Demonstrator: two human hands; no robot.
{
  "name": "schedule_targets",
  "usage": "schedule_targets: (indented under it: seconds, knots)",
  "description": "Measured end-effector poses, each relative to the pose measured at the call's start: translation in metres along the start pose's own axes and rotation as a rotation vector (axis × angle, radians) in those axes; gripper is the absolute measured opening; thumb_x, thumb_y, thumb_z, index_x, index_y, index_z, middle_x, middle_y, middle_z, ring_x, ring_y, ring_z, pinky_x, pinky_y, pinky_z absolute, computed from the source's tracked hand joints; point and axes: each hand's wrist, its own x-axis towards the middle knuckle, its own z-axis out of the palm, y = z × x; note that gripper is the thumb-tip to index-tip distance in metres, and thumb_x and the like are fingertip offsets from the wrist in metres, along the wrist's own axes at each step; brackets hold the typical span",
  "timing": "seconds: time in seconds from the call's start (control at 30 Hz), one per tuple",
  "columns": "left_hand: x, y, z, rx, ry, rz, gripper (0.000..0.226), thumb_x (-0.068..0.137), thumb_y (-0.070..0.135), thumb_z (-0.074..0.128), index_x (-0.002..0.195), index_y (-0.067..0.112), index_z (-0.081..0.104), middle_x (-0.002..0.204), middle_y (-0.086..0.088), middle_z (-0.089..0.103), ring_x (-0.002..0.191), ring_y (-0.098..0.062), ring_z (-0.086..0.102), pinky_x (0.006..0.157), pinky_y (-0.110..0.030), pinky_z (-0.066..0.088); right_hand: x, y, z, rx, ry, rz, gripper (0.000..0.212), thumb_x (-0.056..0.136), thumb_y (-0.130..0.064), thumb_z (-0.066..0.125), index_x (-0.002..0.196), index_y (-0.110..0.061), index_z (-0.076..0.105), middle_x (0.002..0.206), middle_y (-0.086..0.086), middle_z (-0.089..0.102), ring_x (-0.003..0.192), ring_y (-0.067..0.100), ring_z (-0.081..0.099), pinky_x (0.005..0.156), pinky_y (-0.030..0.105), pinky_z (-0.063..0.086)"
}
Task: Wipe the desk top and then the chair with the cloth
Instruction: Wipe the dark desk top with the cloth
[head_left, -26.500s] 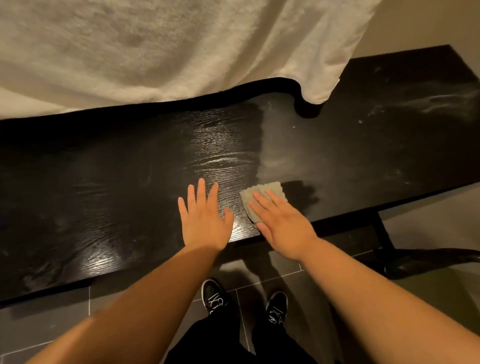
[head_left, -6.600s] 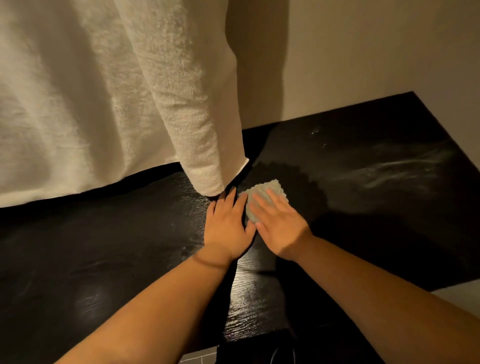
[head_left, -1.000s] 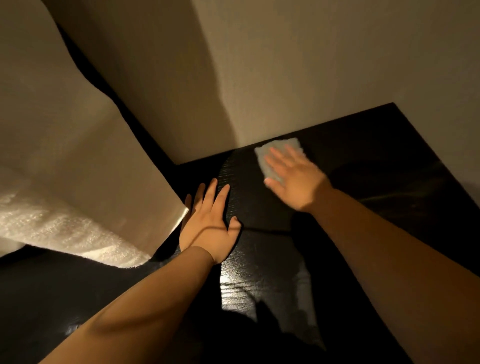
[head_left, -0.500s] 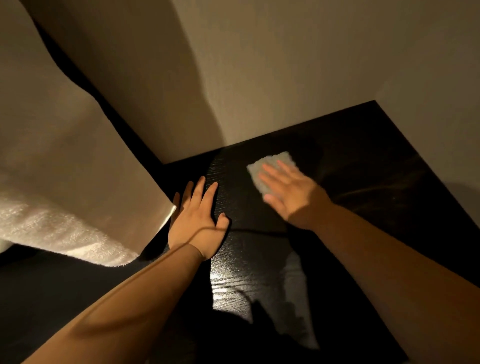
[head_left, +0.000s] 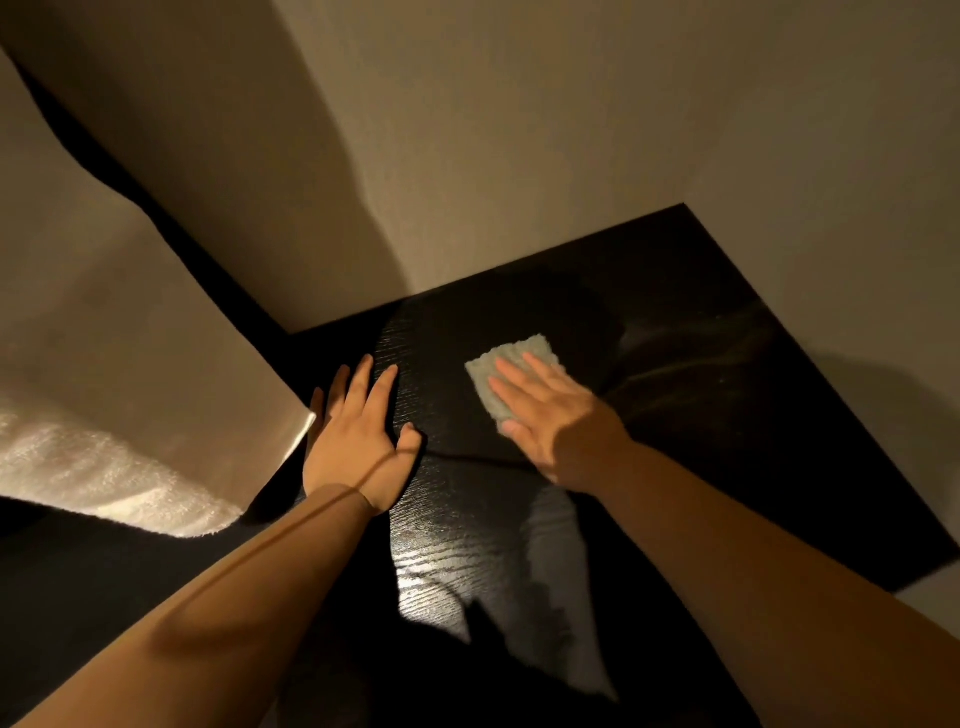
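The black wood-grain desk top (head_left: 727, 415) fills the lower and right part of the view, with a glossy damp patch near its front. A small pale green cloth (head_left: 511, 364) lies flat on it near the back wall. My right hand (head_left: 556, 415) presses on the cloth with straight, spread fingers; only the cloth's far edge shows beyond my fingertips. My left hand (head_left: 358, 441) rests flat on the desk to the left of the cloth, fingers straight and apart from it. No chair is in view.
A large white towel (head_left: 119, 415) hangs over the desk on the left, its corner just left of my left hand. A beige wall (head_left: 519, 130) closes the desk's back, and another wall runs along its right edge. Pale floor shows at the lower right.
My right hand has drawn the cloth back from the wall toward me over the last second. My left hand has stayed flat on the desk.
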Motion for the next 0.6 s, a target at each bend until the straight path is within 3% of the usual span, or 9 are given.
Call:
schedule_targets:
  seconds: [0.07, 0.13, 0.23, 0.3, 0.43, 0.5, 0.6]
  knots:
    - [-0.002, 0.001, -0.001, 0.005, 0.014, 0.005, 0.073, 0.098, 0.05, 0.051, 0.164, 0.035, 0.024, 0.175, 0.005, 0.009, 0.161, -0.023, 0.002, 0.127, -0.036, -0.005, 0.001, 0.036, -0.004, -0.032, 0.094, 0.065, 0.058, 0.101, -0.041, 0.04, 0.147, -0.007, 0.052, 0.155, 0.015, 0.047, 0.144, 0.041, 0.04, 0.118, 0.058, 0.034]
    - [-0.001, 0.0, 0.0, 0.024, 0.027, 0.012, 0.07, 0.1, 0.053, 0.048, 0.164, 0.035, 0.025, 0.175, 0.006, 0.01, 0.161, -0.022, 0.002, 0.124, -0.031, -0.008, -0.001, 0.074, -0.014, -0.055, 0.077, 0.246, 0.062, 0.103, -0.043, 0.034, 0.148, -0.003, 0.049, 0.154, 0.02, 0.046, 0.142, 0.044, 0.042, 0.116, 0.059, 0.035]
    - [0.001, -0.002, 0.007, 0.063, 0.014, 0.019, 0.069, 0.102, 0.059, 0.039, 0.164, 0.034, 0.024, 0.175, 0.003, 0.012, 0.161, -0.024, 0.003, 0.129, -0.041, -0.005, -0.007, 0.083, -0.014, -0.075, 0.032, 0.399, 0.072, 0.104, -0.053, 0.004, 0.161, -0.014, 0.022, 0.169, 0.01, 0.018, 0.155, 0.037, 0.016, 0.126, 0.053, 0.016]
    - [0.002, -0.001, 0.009, 0.092, 0.012, 0.014, 0.071, 0.1, 0.061, 0.033, 0.164, 0.031, 0.026, 0.174, -0.001, 0.015, 0.161, -0.027, 0.006, 0.13, -0.049, 0.001, -0.004, 0.057, -0.008, -0.047, 0.023, 0.453, 0.066, 0.103, -0.048, 0.007, 0.163, -0.021, 0.011, 0.171, 0.004, 0.005, 0.157, 0.035, 0.0, 0.128, 0.048, 0.001]
    - [0.014, 0.015, 0.007, 0.139, 0.013, 0.091, 0.076, 0.093, 0.052, 0.031, 0.159, 0.015, 0.039, 0.171, -0.01, 0.027, 0.159, -0.033, 0.016, 0.129, -0.054, 0.011, -0.002, 0.014, -0.006, -0.026, -0.076, 0.171, 0.062, 0.105, -0.047, 0.013, 0.163, -0.027, 0.007, 0.17, -0.007, -0.003, 0.156, 0.028, -0.014, 0.122, 0.037, -0.015]
    - [0.03, 0.034, 0.009, 0.125, 0.013, 0.171, 0.075, 0.092, 0.053, 0.03, 0.158, 0.019, 0.042, 0.171, -0.007, 0.027, 0.16, -0.03, 0.015, 0.13, -0.052, 0.009, -0.004, 0.028, -0.011, 0.011, -0.064, 0.098, 0.065, 0.103, -0.051, 0.016, 0.163, -0.025, 0.018, 0.17, -0.005, 0.007, 0.158, 0.026, -0.003, 0.126, 0.039, -0.004]
    - [0.072, 0.07, 0.011, 0.055, -0.036, 0.198, 0.075, 0.093, 0.056, 0.03, 0.162, 0.027, 0.034, 0.174, -0.001, 0.018, 0.162, -0.024, 0.005, 0.131, -0.047, 0.002, 0.006, 0.073, -0.018, -0.027, 0.088, 0.136, 0.063, 0.104, -0.046, 0.027, 0.152, -0.011, 0.046, 0.16, 0.011, 0.04, 0.149, 0.036, 0.033, 0.122, 0.053, 0.028]
